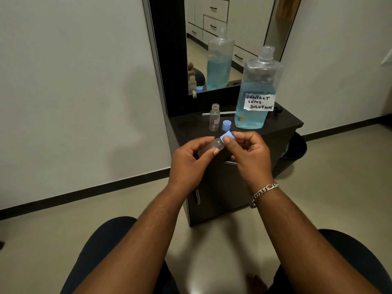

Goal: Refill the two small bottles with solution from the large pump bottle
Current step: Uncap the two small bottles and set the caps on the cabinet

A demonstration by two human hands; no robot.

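Note:
My left hand [191, 160] grips a small clear bottle [213, 146], held tilted above the front of the dark cabinet top [186, 126]. My right hand [248, 149] pinches a blue cap [226, 136] at that bottle's mouth. A second small clear bottle [214, 118] stands upright and uncapped on the cabinet, with its blue cap [226, 125] lying beside it. The large bottle [257, 92], labelled contact lens solution and about half full of blue liquid, stands at the right with its neck open and no pump on it.
A mirror [229, 39] rises behind the cabinet and reflects the bottles. A thin white tube [218, 113] lies behind the small bottle. A dark bin [296, 148] sits on the floor to the right. My knees are at the bottom.

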